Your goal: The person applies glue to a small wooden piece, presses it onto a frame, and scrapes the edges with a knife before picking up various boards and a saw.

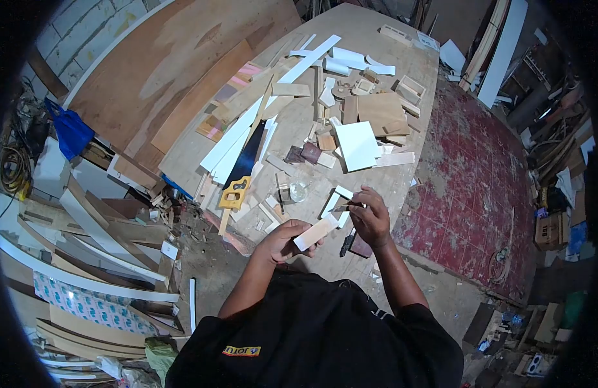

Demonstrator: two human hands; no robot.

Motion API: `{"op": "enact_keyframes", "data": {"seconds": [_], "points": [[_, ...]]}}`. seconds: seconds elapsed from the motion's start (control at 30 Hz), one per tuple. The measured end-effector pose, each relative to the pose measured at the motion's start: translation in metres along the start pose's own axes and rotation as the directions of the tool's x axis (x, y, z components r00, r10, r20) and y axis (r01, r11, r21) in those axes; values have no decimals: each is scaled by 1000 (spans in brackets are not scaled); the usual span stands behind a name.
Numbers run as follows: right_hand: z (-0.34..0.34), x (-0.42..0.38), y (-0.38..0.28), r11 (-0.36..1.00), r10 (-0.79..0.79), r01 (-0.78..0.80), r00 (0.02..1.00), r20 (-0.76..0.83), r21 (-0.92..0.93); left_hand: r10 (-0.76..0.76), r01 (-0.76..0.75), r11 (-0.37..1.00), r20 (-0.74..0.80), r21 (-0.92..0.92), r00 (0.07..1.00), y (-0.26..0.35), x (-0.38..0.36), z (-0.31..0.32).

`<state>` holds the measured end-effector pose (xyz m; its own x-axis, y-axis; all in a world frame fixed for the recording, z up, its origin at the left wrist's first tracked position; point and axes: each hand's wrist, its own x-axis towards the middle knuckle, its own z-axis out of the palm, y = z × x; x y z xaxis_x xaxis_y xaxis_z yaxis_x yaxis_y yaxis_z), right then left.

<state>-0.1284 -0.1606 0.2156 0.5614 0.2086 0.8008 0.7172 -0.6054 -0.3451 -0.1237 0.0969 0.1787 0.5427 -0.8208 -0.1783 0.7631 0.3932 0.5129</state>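
My left hand (283,240) holds a small pale wooden block (315,231) over the near edge of the workbench (402,71). My right hand (371,216) is closed on a thin dark stick-like tool (346,206), whose tip points left toward a white L-shaped piece (336,198) lying on the bench. The two hands are close together, with the block just below the tool. A dark flat object (348,243) lies under my right wrist.
A handsaw with a yellow handle (237,190) lies left of my hands. White strips (237,139), a white board (357,145) and several wood offcuts cover the bench. Plywood sheets (176,71) lean at left; a red patterned floor (480,187) lies to the right.
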Motion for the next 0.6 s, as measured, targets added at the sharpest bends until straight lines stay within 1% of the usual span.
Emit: {"op": "enact_keyframes", "data": {"seconds": [0.1,0.17,0.3,0.37,0.4,0.43,0.47,0.5,0.53,0.57,0.6], "points": [[-2,0,-2,1000,-11,11,1000,-6,22,9,-10,1000,-22,-12,1000,0,-1,0],[-4,-1,-3,997,-31,27,998,52,74,-3,4,1000,15,-27,1000,0,0,-3],[2,0,1,999,-49,49,998,27,3,-14,13,999,37,37,999,2,2,5],[3,1,1,997,50,-51,998,-29,-54,-19,18,996,14,84,1000,3,4,5],[4,1,0,997,49,-50,998,-29,-53,-19,17,996,13,84,1000,1,6,6],[4,1,-1,993,89,-93,995,-52,-72,79,-65,986,-87,152,993,-3,8,8],[4,0,-2,986,129,-136,989,-76,-92,179,-137,964,-178,226,968,-5,10,9],[4,-1,-4,986,130,-137,989,-76,-93,207,-174,962,-147,209,967,-4,10,7],[6,-3,-6,973,209,-215,974,-86,-79,207,-174,962,-148,209,967,-5,12,6],[7,-4,-9,954,286,-293,953,-95,-64,312,-239,913,-188,332,931,-7,15,5],[9,-4,-13,954,287,-293,953,-95,-64,417,-289,844,-214,452,883,-9,18,5]]}}
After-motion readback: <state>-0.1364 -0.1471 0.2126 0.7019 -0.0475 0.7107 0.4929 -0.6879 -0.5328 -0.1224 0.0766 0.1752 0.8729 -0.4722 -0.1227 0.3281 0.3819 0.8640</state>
